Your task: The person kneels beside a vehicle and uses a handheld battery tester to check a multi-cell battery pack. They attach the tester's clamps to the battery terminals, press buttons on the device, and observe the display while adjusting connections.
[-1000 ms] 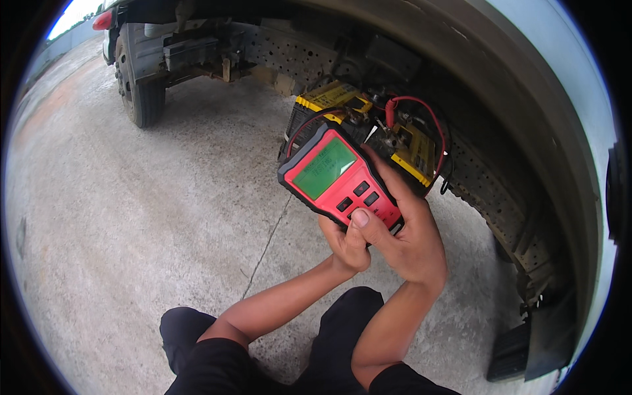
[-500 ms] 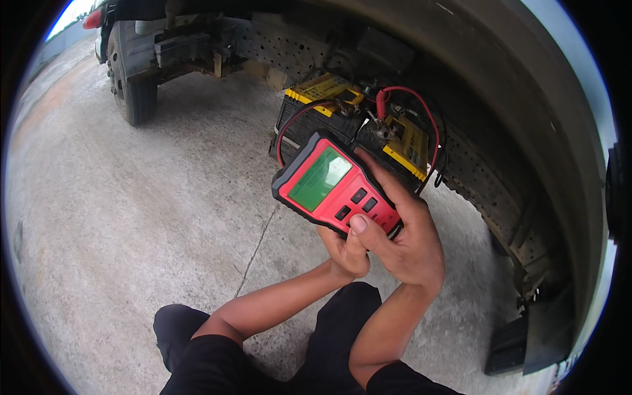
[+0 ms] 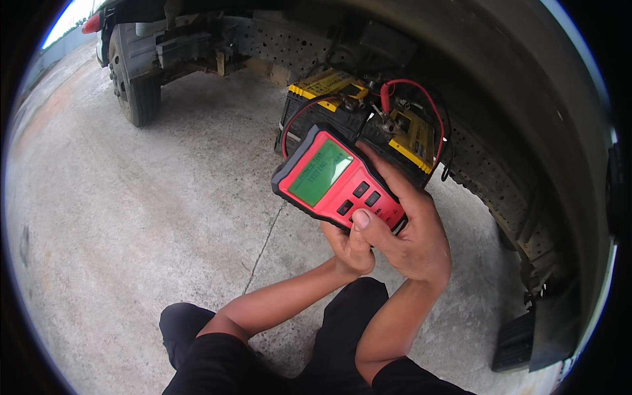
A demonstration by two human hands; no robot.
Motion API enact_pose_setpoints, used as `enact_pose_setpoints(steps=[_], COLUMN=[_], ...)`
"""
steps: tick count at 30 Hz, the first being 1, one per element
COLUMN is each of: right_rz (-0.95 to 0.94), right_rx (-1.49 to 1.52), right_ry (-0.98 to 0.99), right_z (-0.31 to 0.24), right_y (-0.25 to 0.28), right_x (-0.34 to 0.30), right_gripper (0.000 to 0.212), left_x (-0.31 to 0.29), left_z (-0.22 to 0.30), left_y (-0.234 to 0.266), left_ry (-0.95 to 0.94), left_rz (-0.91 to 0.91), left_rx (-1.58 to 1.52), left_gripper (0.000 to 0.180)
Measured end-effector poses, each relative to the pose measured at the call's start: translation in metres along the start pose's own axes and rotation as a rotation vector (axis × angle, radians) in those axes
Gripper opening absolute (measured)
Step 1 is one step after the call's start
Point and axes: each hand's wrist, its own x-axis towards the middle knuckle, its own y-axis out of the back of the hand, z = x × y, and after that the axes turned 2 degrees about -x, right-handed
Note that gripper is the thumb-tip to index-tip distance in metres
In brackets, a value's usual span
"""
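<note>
A red battery tester [image 3: 361,176] with black edges and a lit green screen is held up in front of me. My right hand [image 3: 415,240] is closed round its right side, the thumb on a button at the lower end. Underneath, my left hand [image 3: 350,250] grips the tester's lower part; most of its fingers are hidden behind the case. Beyond the tester sit two black batteries with yellow tops, one on the left [image 3: 327,83] and one on the right [image 3: 416,141]. A red clamp [image 3: 385,95] stands at the right battery's terminals, with a red cable [image 3: 431,105] curving away from it.
The batteries sit by the perforated frame [image 3: 283,41] of a truck. A wheel [image 3: 135,82] stands at the far left. The dark vehicle body [image 3: 526,99] arches over the right side. Cracked concrete ground [image 3: 164,217] lies below me.
The tester's screen now shows different, larger text. The view has shifted slightly; both hands keep the same hold, with the right thumb still at the lower button.
</note>
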Motion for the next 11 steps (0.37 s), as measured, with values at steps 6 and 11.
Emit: enact_pose_setpoints(steps=[6, 11], right_rz=[-0.011, -0.025], right_rx=[-0.019, 0.013], right_ry=[0.019, 0.004], right_z=[-0.0023, -0.002], right_y=[0.0008, 0.0017], right_x=[0.0004, -0.0004], right_gripper=[0.072, 0.072], left_x=[-0.0019, -0.0034], left_z=[0.0006, 0.0008], left_y=[0.0007, 0.0003], left_ry=[-0.006, 0.037], left_rz=[-0.012, -0.006], left_rx=[-0.02, -0.032], left_gripper=[0.063, 0.06])
